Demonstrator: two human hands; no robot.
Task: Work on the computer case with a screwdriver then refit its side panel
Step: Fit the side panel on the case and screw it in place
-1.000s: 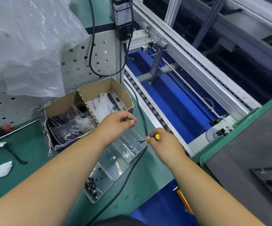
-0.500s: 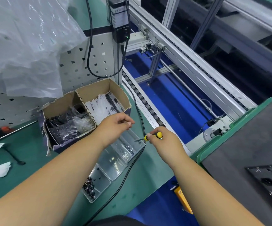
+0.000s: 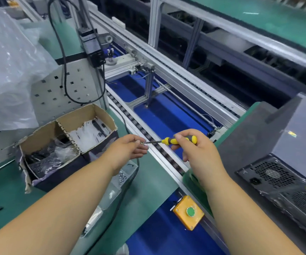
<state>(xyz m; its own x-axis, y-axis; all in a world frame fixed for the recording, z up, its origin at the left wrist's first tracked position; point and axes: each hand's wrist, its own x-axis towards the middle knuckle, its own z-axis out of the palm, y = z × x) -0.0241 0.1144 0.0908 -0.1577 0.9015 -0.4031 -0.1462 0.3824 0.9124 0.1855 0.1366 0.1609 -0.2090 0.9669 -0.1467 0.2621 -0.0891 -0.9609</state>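
Head view: the screwdriver (image 3: 174,140) sits at centre frame, held above the conveyor's roller track (image 3: 159,150). Its long axis runs nearly level across the picture, yellow-and-black handle to the right, thin metal shaft pointing left and slightly down. The right hand (image 3: 197,153) grips the handle with fingers and thumb curled round it; the butt end of the handle shows past the thumb, and the palm side is hidden. The left hand (image 3: 128,150) has its fingertips pinched together at the shaft tip, holding a small screw (image 3: 142,143); this item is too small and blurred to make out in detail, and whether the tip is seated in it cannot be told. The computer case (image 3: 284,162) lies at the right edge of the frame on a dark mat, its vented rear face with fan grille toward the camera and its lower right part cut off by the frame. No side panel can be told apart from the case. At lower left, a divided cardboard box (image 3: 65,144) holds bagged parts. A clear compartment tray (image 3: 119,183) is largely covered by the left forearm, with a few small screws showing in one cell. A yellow push-button box (image 3: 188,212) with a green button sits at lower centre.
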